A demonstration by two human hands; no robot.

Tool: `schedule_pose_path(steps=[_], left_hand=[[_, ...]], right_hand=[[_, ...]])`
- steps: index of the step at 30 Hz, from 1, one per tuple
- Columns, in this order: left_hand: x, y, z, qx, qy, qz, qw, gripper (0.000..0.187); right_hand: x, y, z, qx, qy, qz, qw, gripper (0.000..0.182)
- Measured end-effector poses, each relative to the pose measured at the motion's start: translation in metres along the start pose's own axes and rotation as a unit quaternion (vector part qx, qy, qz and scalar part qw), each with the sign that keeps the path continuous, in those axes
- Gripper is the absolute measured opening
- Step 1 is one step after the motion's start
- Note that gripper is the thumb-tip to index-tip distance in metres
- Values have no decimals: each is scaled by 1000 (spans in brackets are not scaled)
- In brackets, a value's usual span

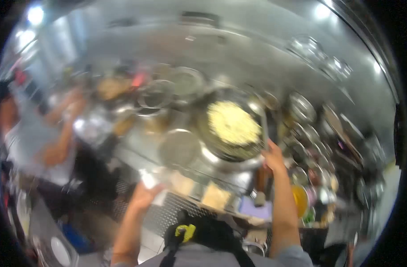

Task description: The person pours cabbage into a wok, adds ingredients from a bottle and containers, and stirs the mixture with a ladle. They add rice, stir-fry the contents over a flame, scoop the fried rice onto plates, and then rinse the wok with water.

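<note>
A large dark wok (221, 149) stands on the stove with a pale yellow, chopped-looking food (233, 123) in it. My right hand (273, 155) is closed round the lower end of a long metal utensil (263, 122) at the wok's right edge. Lower left, my left hand (146, 194) is by a white object (148, 179), perhaps a cloth or paper; motion smears its fingers, and I cannot tell whether it grips this. Between my hands, pale square items (216, 196) and a purple block or cloth (255, 208) lie along the counter's front edge.
A co-worker (41, 138) stands at the left, arms over the counter. Several bowls of ingredients, one yellow (300, 200), line the right side. A round flat pan or lid (180, 147) lies left of the wok, with a strainer (156, 94) and a pot (185, 83) behind.
</note>
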State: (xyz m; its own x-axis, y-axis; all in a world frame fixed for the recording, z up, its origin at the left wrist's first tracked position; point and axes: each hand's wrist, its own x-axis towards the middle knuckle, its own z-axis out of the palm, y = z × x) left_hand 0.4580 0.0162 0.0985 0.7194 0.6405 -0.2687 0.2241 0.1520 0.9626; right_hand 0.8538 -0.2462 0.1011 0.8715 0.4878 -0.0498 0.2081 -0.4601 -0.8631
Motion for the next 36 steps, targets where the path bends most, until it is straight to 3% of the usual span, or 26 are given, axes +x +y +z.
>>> schedule_pose_path(steps=[1,2,3,4,6,8,11,14,17,20,22,24,26,28,30,36], left_hand=[[2,-2,-5,98,-14,12,995,30],[10,-26,-10,71,-13,-1,997,31],[2,-8,-11,105,-14,-13,994,35],[-1,-6,-15,117,12,29,993,40],[-8,-23,-34,81,43,76,993,45],[-20,-33,-67,52,69,13,996,44],[-63,-43,-92,22,225,32,973,40],[-91,-97,-129,36,355,21,934,37],[-126,-172,-146,214,430,-40,876,34],[-165,-243,-141,312,422,-180,832,37],[-200,-308,-124,308,372,-302,822,43],[-233,-336,-97,303,334,-355,819,45],[-255,-382,-86,283,342,-341,829,48],[-281,-391,-68,228,356,-321,848,49],[-303,-412,-60,217,356,-371,830,50],[-316,-436,-97,140,447,-377,799,50]], right_hand=[[0,-5,8,52,-18,34,998,59],[8,1,24,68,-22,-5,997,60],[6,-2,34,8,-54,-26,998,61],[11,16,41,-86,-51,-145,984,60],[-15,36,47,-253,-45,-258,932,63],[-58,16,45,-316,-102,-168,928,63],[-80,32,38,-235,-115,-181,948,60],[-90,29,39,-386,59,-391,833,55],[-114,-27,64,-166,7,-421,892,51],[-134,-39,106,36,-200,-272,940,46],[-146,-43,132,31,-295,-260,919,43],[-160,-47,155,73,-362,-207,906,43],[-159,-36,177,63,-403,-204,890,42],[-163,-33,194,75,-435,-186,878,42],[-170,-35,204,72,-474,-167,861,42],[-179,-61,251,90,-527,-158,830,42]])
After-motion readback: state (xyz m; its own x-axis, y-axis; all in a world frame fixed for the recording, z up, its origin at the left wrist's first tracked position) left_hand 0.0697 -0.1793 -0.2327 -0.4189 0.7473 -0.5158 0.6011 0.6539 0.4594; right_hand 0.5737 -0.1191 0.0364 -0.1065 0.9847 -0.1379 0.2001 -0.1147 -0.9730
